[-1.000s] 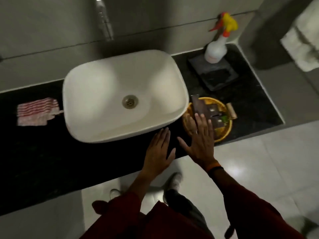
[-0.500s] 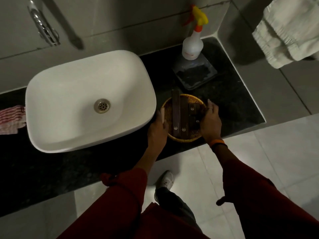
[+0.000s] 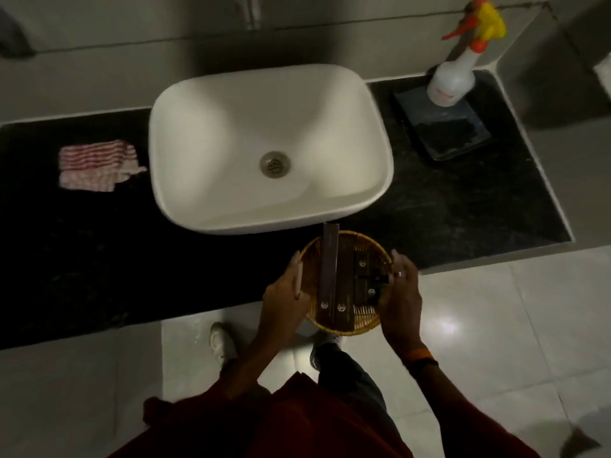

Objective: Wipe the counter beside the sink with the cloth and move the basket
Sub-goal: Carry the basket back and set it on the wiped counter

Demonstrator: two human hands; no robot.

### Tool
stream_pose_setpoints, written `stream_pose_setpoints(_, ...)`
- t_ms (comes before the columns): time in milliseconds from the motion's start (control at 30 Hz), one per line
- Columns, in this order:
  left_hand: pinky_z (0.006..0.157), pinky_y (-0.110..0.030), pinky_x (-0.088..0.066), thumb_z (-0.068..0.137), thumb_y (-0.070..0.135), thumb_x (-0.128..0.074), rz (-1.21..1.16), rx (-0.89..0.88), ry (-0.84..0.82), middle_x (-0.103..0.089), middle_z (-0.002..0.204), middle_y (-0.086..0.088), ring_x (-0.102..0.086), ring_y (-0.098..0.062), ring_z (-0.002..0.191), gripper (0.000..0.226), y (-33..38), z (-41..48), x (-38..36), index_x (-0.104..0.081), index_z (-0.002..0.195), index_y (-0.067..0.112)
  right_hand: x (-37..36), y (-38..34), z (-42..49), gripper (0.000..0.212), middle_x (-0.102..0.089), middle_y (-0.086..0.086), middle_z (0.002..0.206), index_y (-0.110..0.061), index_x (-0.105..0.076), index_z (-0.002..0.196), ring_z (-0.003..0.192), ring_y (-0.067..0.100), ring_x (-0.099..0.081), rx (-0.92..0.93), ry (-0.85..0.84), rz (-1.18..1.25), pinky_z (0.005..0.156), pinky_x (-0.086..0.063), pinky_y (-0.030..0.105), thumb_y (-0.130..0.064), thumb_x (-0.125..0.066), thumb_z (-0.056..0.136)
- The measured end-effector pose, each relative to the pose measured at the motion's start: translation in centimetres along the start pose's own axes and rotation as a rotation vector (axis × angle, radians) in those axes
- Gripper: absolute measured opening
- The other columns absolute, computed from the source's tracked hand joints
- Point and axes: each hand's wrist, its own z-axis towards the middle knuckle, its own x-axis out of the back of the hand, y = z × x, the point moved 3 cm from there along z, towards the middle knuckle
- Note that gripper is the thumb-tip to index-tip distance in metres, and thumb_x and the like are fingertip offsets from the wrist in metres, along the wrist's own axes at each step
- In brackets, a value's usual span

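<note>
Both hands clasp a round woven basket [image 3: 347, 282] — the left hand [image 3: 284, 299] wraps its near-left rim while the right hand [image 3: 400, 292], a ring on one finger, closes on the opposite rim. Held just in front of the white sink [image 3: 267, 147], the basket hangs over the front edge of the dark counter [image 3: 463, 209], partly above the tiled floor [image 3: 496, 325]. Long brown packets [image 3: 329, 276] lie inside, one poking out toward the sink. Left of the sink, a red-striped cloth [image 3: 96, 165] lies crumpled on the counter — well apart from both hands. Right of the sink, a spray bottle [image 3: 454, 77] stands on a dark tray [image 3: 443, 127] by the wall.
</note>
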Motion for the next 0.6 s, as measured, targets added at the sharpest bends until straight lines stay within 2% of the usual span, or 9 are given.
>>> stream_pose_setpoints(67, 0.056, 0.0, -0.045, 0.084, 0.006, -0.066, -0.017, 0.039, 0.054, -0.06, 0.095, 0.01, -0.057, 0.006, 0.067, 0.084, -4.0, -1.2, 5.0, -0.03, 0.153, 0.04, -3.8, -4.6, -2.4, 0.066, -0.048, 0.03, 0.145, 0.008, -0.045, 0.146, 0.115, 0.039, -0.064, 0.016, -0.036, 0.05, 0.089, -0.062, 0.05, -0.037, -0.041, 0.096)
stream_pose_setpoints(100, 0.056, -0.001, -0.045, 0.084, 0.005, -0.065, -0.028, 0.061, 0.067, -0.06, 0.096, 0.009, -0.059, 0.002, 0.068, 0.084, -6.1, -2.0, 7.8, -0.031, 0.153, 0.039, -6.0, -7.1, -3.5, 0.068, -0.048, 0.03, 0.144, 0.007, -0.045, 0.145, 0.115, 0.039, -0.064, 0.027, -0.069, 0.068, 0.09, -0.062, 0.05, -0.039, -0.038, 0.095)
stream_pose_setpoints(200, 0.053, -0.004, -0.047, 0.087, 0.0, -0.062, -0.068, 0.097, 0.138, -0.059, 0.101, 0.007, -0.06, 0.0, 0.07, 0.077, -11.5, -3.6, 15.9, -0.036, 0.151, 0.034, -12.6, -13.8, -5.8, 0.057, -0.048, 0.03, 0.145, 0.005, -0.044, 0.147, 0.118, 0.042, -0.063, 0.06, -0.146, 0.062, 0.09, -0.062, 0.055, -0.016, -0.051, 0.094)
stream_pose_setpoints(267, 0.056, 0.0, -0.047, 0.089, -0.001, -0.061, -0.087, 0.133, 0.212, -0.059, 0.104, 0.008, -0.06, 0.005, 0.075, 0.071, -15.0, -4.0, 22.0, -0.04, 0.149, 0.03, -17.6, -18.8, -6.6, 0.056, -0.046, 0.029, 0.147, 0.001, -0.043, 0.148, 0.122, 0.042, -0.061, 0.118, -0.177, 0.061, 0.097, -0.058, 0.048, -0.005, -0.054, 0.094)
stream_pose_setpoints(400, 0.057, -0.003, -0.05, 0.089, -0.002, -0.06, -0.092, 0.207, 0.317, -0.063, 0.121, -0.004, -0.061, 0.002, 0.08, 0.071, -21.4, -2.9, 32.6, -0.038, 0.152, 0.02, -25.7, -28.7, -7.3, 0.063, -0.039, 0.022, 0.154, -0.007, -0.04, 0.152, 0.125, 0.04, -0.06, 0.183, -0.303, 0.087, 0.099, -0.057, 0.049, 0.004, -0.06, 0.093)
stream_pose_setpoints(467, 0.056, 0.002, -0.046, 0.089, -0.001, -0.063, -0.096, 0.262, 0.329, -0.063, 0.13, -0.009, -0.059, 0.001, 0.084, 0.072, -23.8, -1.5, 36.5, -0.038, 0.153, 0.021, -28.4, -32.4, -7.0, 0.067, -0.037, 0.022, 0.156, -0.008, -0.038, 0.153, 0.123, 0.04, -0.06, 0.204, -0.334, 0.09, 0.099, -0.057, 0.05, 0.004, -0.061, 0.092)
stream_pose_setpoints(533, 0.062, 0.005, -0.043, 0.088, 0.001, -0.065, -0.117, 0.272, 0.319, -0.062, 0.135, -0.011, -0.059, -0.004, 0.096, 0.073, -25.1, -0.1, 39.4, -0.039, 0.153, 0.023, -30.3, -35.0, -6.4, 0.069, -0.036, 0.022, 0.155, -0.007, -0.038, 0.154, 0.124, 0.04, -0.059, 0.206, -0.349, 0.096, 0.101, -0.055, 0.049, 0.004, -0.062, 0.091)
stream_pose_setpoints(567, 0.072, 0.002, -0.045, 0.087, 0.001, -0.066, -0.134, 0.262, 0.313, -0.062, 0.136, -0.01, -0.058, -0.006, 0.101, 0.074, -25.4, 0.6, 40.4, -0.04, 0.152, 0.023, -30.9, -36.0, -6.1, 0.069, -0.037, 0.021, 0.155, -0.006, -0.038, 0.154, 0.126, 0.039, -0.059, 0.203, -0.346, 0.1, 0.103, -0.053, 0.046, 0.004, -0.062, 0.09)
stream_pose_setpoints(600, 0.083, -0.008, -0.047, 0.086, 0.002, -0.068, -0.156, 0.251, 0.31, -0.063, 0.136, -0.009, -0.058, -0.008, 0.105, 0.074, -25.6, 1.2, 41.2, -0.041, 0.152, 0.023, -31.5, -36.8, -5.6, 0.068, -0.037, 0.02, 0.155, -0.006, -0.038, 0.154, 0.127, 0.038, -0.058, 0.193, -0.338, 0.105, 0.105, -0.051, 0.043, 0.004, -0.061, 0.09)
